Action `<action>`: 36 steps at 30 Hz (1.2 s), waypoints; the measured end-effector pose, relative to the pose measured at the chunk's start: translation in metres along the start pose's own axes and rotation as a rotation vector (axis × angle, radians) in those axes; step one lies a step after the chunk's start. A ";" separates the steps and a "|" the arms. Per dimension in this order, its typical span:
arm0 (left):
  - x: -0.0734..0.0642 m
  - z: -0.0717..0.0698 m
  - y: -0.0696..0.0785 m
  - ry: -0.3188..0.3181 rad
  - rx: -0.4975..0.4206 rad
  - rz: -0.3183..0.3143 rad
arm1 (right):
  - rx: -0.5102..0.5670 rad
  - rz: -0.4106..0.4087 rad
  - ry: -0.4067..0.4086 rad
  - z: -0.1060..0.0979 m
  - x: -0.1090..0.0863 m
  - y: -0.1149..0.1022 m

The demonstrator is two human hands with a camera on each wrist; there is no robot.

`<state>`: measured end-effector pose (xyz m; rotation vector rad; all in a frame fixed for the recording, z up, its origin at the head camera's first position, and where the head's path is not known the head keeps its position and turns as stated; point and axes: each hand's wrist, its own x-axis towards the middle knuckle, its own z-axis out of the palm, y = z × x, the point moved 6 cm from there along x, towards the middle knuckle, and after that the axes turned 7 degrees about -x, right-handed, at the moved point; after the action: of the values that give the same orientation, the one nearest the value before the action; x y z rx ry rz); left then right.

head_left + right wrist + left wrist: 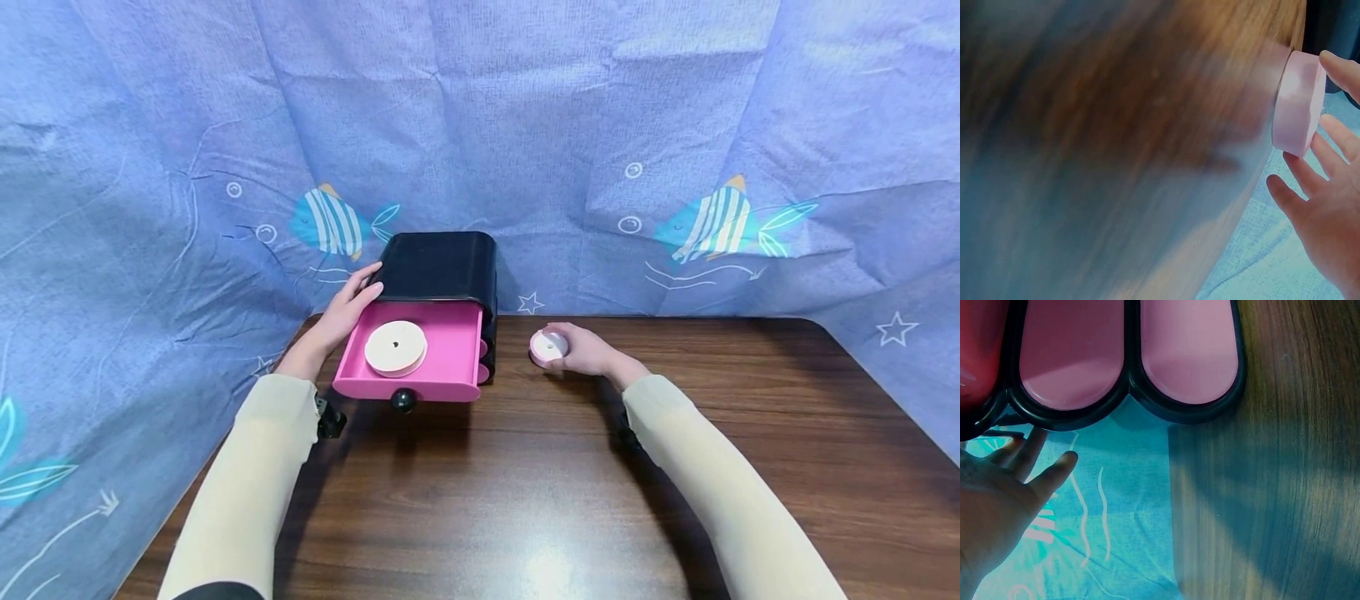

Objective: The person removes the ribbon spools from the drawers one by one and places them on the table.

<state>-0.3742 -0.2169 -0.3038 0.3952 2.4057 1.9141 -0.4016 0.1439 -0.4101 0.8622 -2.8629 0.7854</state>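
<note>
My left hand (347, 315) rests against the left side of a black drawer cabinet (435, 262), fingertips at its top edge. Its fingers are spread in the left wrist view, beside the cabinet's rounded black frame (1132, 387). A pink drawer (453, 346) stands pulled out at the top, with a white-topped ribbon spool (393, 348) lying flat inside. To the right of the cabinet, my right hand (588, 350) spans a smaller pink ribbon spool (542, 348) on the table. Thumb and fingers pinch its opposite edges; its pink side (1294, 103) shows in the right wrist view.
The brown wooden table (525, 467) extends in front and to the right. Below the open drawer, the cabinet has more pink drawers (1188, 356), which are closed. A blue cloth with fish (525, 150) hangs behind and at the sides. The drawer's black knob (402, 401) points forward.
</note>
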 end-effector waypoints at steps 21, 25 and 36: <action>-0.002 0.001 0.003 0.004 0.041 -0.002 | 0.018 -0.025 0.019 -0.009 -0.004 -0.010; -0.002 0.002 0.002 -0.002 0.036 0.001 | 0.079 -0.048 0.041 -0.022 -0.009 -0.023; -0.002 0.001 0.003 0.002 0.037 0.019 | 0.151 -0.217 0.095 -0.051 -0.019 -0.071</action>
<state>-0.3715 -0.2160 -0.3011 0.4196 2.4504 1.8804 -0.3530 0.1273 -0.3369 1.0975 -2.5986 0.9954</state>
